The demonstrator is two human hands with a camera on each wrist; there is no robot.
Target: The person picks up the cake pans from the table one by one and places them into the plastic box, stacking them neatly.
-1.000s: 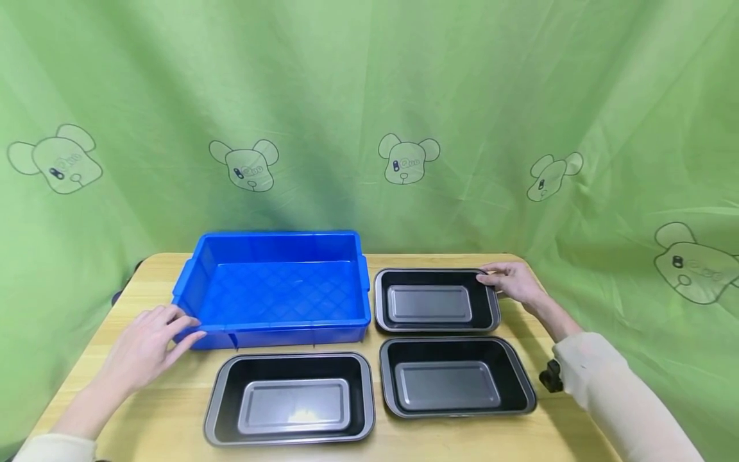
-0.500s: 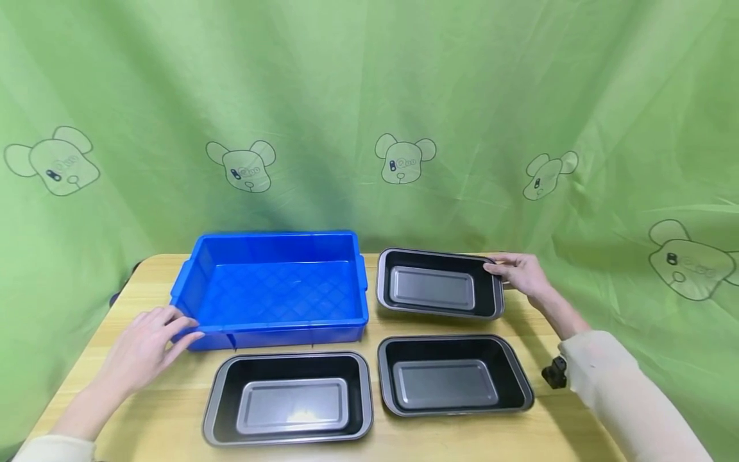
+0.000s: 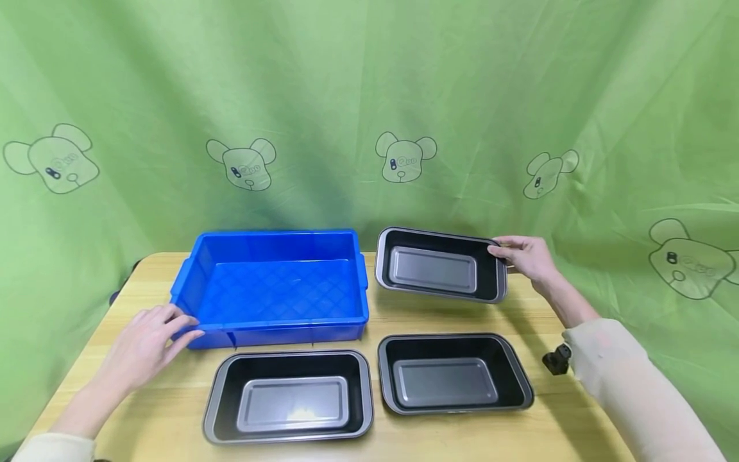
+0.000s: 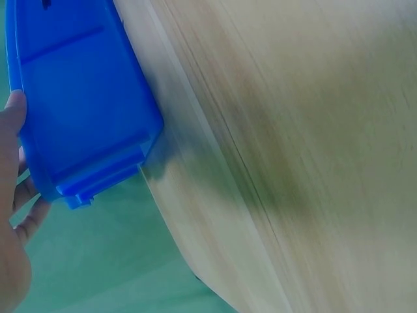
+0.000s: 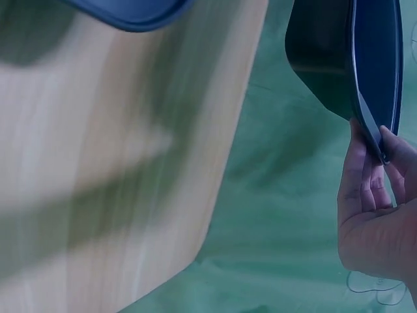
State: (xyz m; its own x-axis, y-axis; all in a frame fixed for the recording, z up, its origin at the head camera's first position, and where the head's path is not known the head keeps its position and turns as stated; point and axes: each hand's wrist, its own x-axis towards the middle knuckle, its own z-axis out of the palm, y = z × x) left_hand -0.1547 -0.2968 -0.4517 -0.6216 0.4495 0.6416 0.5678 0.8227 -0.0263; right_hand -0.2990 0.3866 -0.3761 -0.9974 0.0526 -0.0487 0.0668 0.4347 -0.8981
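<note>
While raised clear of the table (image 3: pixel 404 436) in the head view: one dark baking pan (image 3: pixel 441 264), tilted, pinched at its right rim by the right hand (image 3: pixel 526 256), held to the right of the blue bin (image 3: pixel 271 285) and not yet over it. Resting against the bin's near left corner: left hand (image 3: pixel 147 343), fingers straight, holding nothing. Lying flat on the wood in front: two more pans, front left pan (image 3: pixel 288 396) and front right pan (image 3: pixel 453 373), untouched. Judged stage: early, one pan lifted, none inside the bin, two left on the table. Behind: green backdrop (image 3: pixel 369 96) with bear prints. Left wrist view: bin's outer wall (image 4: pixel 78 111) and corner close up, fingertips (image 4: pixel 16 111) laid on the rim, blurred tabletop (image 4: pixel 293 156); no pans visible. Right wrist view: lifted pan (image 5: pixel 345 59) seen from below and edge-on, rim clamped between thumb and fingers (image 5: pixel 368 189), a grip detail only small in the head view; second pan's edge (image 5: pixel 130 10) at top.
</note>
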